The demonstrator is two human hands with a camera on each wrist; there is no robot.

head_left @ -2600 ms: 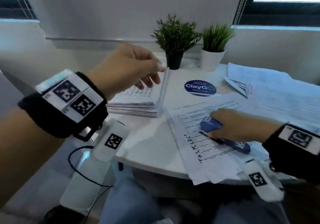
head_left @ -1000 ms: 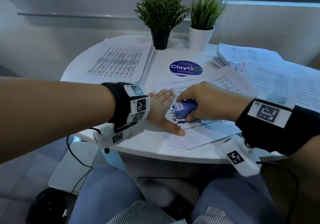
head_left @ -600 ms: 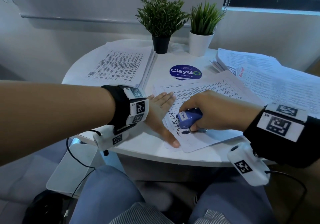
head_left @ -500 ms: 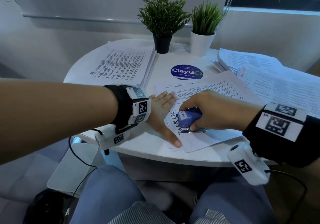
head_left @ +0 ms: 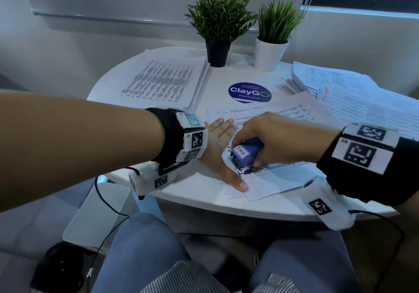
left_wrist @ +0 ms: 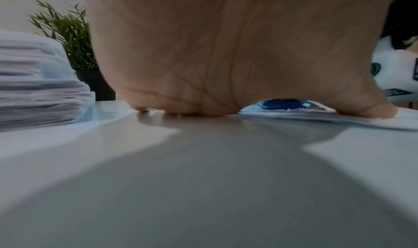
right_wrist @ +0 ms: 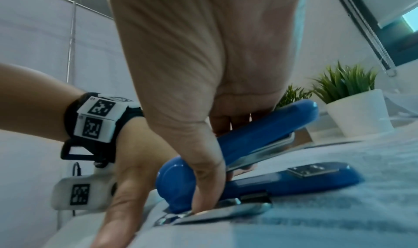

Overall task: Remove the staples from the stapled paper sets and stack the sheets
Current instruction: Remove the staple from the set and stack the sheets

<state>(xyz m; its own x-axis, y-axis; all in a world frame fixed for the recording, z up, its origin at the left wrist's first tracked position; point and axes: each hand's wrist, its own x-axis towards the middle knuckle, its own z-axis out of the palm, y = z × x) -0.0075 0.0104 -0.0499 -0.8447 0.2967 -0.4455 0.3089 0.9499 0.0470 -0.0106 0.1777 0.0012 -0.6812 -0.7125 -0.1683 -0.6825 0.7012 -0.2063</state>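
Note:
A stapled paper set (head_left: 276,179) with handwriting on its top sheet lies at the front of the round white table (head_left: 181,199). My left hand (head_left: 223,154) lies flat on the set's left corner, fingers straight, thumb stretched toward the near edge. My right hand (head_left: 260,143) grips a blue stapler (head_left: 246,151) and holds its rear metal tip down on the sheet; in the right wrist view the stapler (right_wrist: 260,162) stands hinged apart, thumb at its back end. A thick stack of loose sheets (head_left: 167,82) sits at the back left.
Two potted plants, one in a black pot (head_left: 217,52) and one in a white pot (head_left: 271,54), stand at the back. A round blue ClayGo sticker (head_left: 249,92) marks the table's middle. More paper piles (head_left: 353,98) cover the right side. My knees are under the front edge.
My left hand came off the back-left stack and now lies flat on the front set. My right hand has kept the stapler and set its rear tip nearer the left corner.

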